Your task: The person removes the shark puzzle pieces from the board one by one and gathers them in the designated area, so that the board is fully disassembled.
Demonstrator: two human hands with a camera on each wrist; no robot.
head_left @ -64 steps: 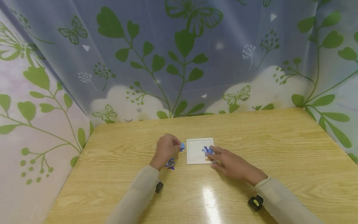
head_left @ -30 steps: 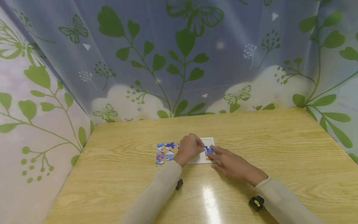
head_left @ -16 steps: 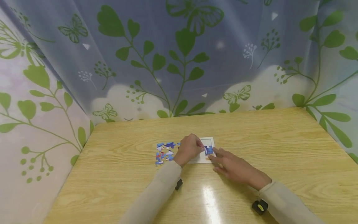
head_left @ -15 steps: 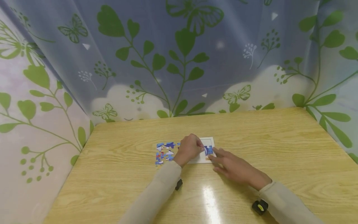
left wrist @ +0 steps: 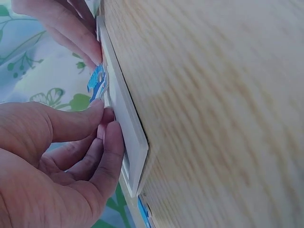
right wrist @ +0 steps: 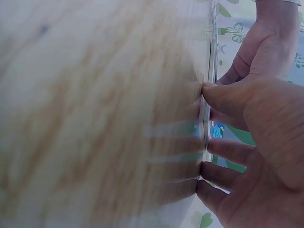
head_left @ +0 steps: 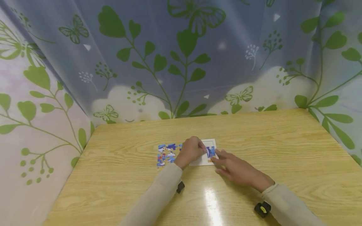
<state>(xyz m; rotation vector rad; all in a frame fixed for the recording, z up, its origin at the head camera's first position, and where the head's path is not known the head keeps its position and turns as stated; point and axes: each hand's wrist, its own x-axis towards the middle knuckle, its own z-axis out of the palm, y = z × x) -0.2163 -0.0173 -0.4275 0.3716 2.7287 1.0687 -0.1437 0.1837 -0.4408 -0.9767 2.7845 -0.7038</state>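
Observation:
A white puzzle tray (head_left: 210, 141) lies flat on the table, with joined blue and orange puzzle pieces (head_left: 210, 152) at its right side. Over its middle, my left hand (head_left: 191, 151) pinches a puzzle piece between thumb and fingertips; the piece is mostly hidden behind them. A blue piece (left wrist: 97, 81) shows just past the thumb in the left wrist view. My right hand (head_left: 237, 168) rests at the tray's right edge, its fingers nearly straight. In the right wrist view the thumb and fingertips of that hand (right wrist: 266, 142) touch the tray's edge.
Several loose puzzle pieces (head_left: 167, 155) lie left of the tray, partly covered by the left hand. The wooden table (head_left: 118, 175) ends against a patterned curtain (head_left: 147, 78) at the back. Black wrist cameras (head_left: 262, 209) sit under both sleeves.
My left hand has carried a blue puzzle piece from the left of the tray to over its middle, uncovering the loose pieces. The right hand has shifted slightly at the edge.

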